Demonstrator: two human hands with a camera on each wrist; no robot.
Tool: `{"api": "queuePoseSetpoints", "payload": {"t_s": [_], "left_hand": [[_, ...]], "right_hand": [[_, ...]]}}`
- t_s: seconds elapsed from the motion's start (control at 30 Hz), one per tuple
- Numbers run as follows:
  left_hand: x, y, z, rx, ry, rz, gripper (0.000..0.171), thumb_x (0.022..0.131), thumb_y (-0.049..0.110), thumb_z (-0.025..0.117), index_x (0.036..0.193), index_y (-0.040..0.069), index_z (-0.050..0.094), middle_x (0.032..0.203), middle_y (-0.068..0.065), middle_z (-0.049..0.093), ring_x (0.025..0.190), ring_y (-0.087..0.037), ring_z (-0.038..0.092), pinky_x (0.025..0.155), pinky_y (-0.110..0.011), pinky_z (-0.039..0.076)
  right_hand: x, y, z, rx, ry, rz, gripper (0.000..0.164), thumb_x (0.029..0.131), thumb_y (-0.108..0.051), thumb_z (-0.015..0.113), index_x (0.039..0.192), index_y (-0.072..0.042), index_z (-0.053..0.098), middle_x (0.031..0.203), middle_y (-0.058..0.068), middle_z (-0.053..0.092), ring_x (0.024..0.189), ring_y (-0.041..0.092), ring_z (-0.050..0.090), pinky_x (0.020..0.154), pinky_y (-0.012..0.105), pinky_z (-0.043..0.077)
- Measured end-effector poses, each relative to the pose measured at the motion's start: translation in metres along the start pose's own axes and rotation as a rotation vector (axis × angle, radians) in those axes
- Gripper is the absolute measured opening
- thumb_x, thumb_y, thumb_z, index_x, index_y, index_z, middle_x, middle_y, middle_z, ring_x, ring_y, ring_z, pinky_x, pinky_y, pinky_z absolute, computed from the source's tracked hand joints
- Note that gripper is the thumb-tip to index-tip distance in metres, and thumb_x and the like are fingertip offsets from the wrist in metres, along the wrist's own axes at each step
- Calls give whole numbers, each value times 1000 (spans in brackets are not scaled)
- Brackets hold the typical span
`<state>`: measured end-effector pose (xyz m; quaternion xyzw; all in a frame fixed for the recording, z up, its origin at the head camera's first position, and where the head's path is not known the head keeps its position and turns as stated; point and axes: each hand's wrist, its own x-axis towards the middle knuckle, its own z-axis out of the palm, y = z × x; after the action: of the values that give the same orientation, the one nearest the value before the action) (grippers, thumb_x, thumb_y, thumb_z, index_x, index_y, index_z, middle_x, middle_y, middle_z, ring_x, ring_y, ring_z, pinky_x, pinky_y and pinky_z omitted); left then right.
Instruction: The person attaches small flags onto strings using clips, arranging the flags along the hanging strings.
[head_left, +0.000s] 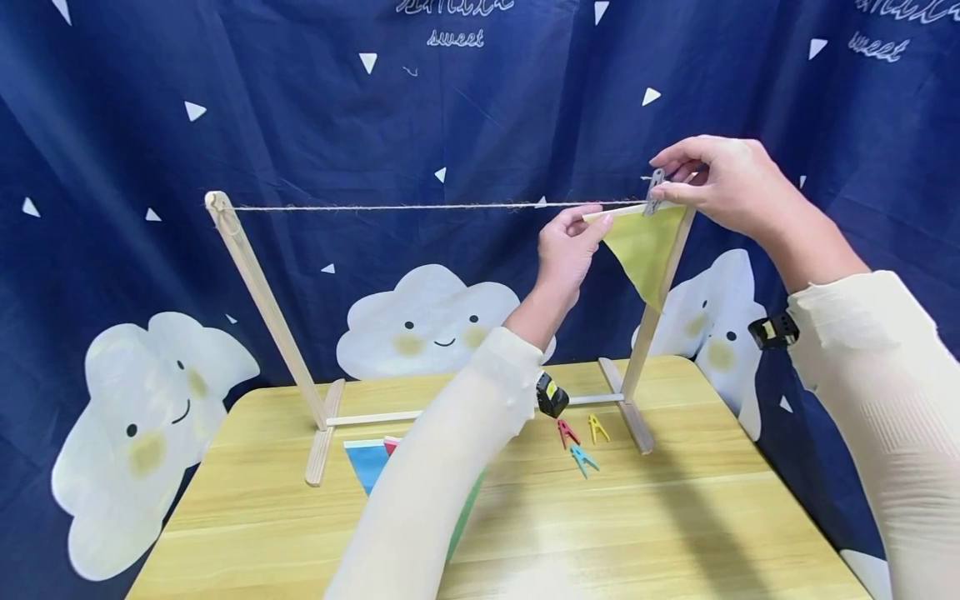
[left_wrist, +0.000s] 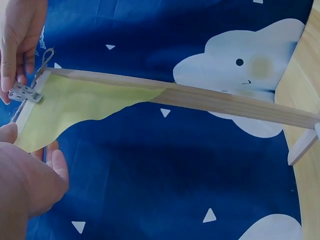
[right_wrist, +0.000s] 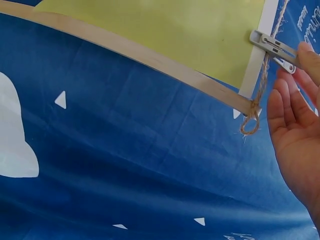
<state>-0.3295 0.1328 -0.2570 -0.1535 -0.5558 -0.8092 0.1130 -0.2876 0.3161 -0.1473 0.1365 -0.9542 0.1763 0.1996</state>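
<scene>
A yellow triangular pennant (head_left: pixel 641 250) with a white top band hangs at the right end of a twine line (head_left: pixel 390 207), in front of the right wooden post (head_left: pixel 643 354). My left hand (head_left: pixel 566 250) pinches the pennant's upper left corner between thumb and fingers. At its other end, my right hand (head_left: pixel 738 190) grips a grey clothespin (right_wrist: pixel 274 48) by the handles. The clothespin's nose lies over the white band and the twine. In the right wrist view, a twine loop (right_wrist: pixel 250 125) is tied at the post's tip.
Red (head_left: pixel 567 433), yellow (head_left: pixel 597 428) and blue (head_left: pixel 582 460) clothespins lie on the wooden table (head_left: pixel 712 500). Blue (head_left: pixel 366 462), red and green (head_left: pixel 467 517) pennants lie partly hidden under my left forearm. A left post (head_left: pixel 273 317) bears the twine's other end; a dark blue curtain (head_left: pixel 300 100) hangs behind.
</scene>
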Motion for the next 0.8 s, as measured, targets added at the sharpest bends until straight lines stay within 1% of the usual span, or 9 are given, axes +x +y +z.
{"api": "queuePoseSetpoints", "payload": {"t_s": [0.1,0.23,0.3,0.33,0.43,0.47,0.53,0.63,0.8], "left_hand": [[0,1,-6,6,-2,-4,30,92,4,76,120,-5,71,81,5,65,72,-3,61,65,-17,50],[-1,2,-15,17,-4,-13,30,92,7,76,121,-2,72,95,-7,75,80,-7,69,72,-21,55],[-1,3,-20,18,-5,-14,31,93,7,75,122,-2,71,105,-13,76,88,-16,74,74,-23,55],[-2,3,-22,17,-6,-15,32,93,7,75,123,-2,70,109,-15,76,91,-19,75,75,-23,55],[-3,4,-29,7,-13,-12,33,94,8,75,125,-3,69,115,-19,75,97,-25,76,74,-21,54],[-3,4,-32,3,-15,-9,33,94,8,75,125,-3,69,116,-19,75,97,-25,75,74,-21,54],[-5,5,-37,9,-22,-7,33,94,9,75,125,-1,69,117,-18,75,97,-19,75,75,-21,55],[-9,7,-45,12,-44,-2,34,95,9,74,128,0,68,121,-17,74,101,-17,74,81,-23,57],[-16,9,-57,-4,-87,11,39,96,6,72,133,-1,64,130,-20,70,121,-23,69,99,-24,55]], "right_hand": [[-1,1,1,8,-4,4,50,98,-38,70,139,-9,64,122,19,63,108,31,57,76,7,39],[-4,2,2,8,9,-1,51,99,-38,70,140,-9,63,126,19,62,110,32,58,83,11,43],[-6,2,2,17,19,1,51,100,-38,68,141,-9,62,129,19,61,113,35,57,95,23,50],[-7,3,2,27,21,8,52,100,-38,68,142,-9,61,131,20,60,116,37,57,101,32,51],[-12,4,3,58,43,23,53,101,-38,66,145,-9,58,137,21,57,124,42,55,109,60,45],[-14,5,4,76,52,28,53,101,-38,66,146,-9,57,139,22,56,127,44,54,109,65,42],[-18,6,6,99,77,38,55,101,-39,66,147,-11,56,142,21,55,130,45,54,111,65,41],[-24,7,12,144,132,42,56,100,-38,68,149,-14,55,148,17,53,134,43,54,114,61,40],[-36,6,23,230,226,36,57,98,-33,71,151,-22,52,153,7,51,140,32,54,118,39,40]]}}
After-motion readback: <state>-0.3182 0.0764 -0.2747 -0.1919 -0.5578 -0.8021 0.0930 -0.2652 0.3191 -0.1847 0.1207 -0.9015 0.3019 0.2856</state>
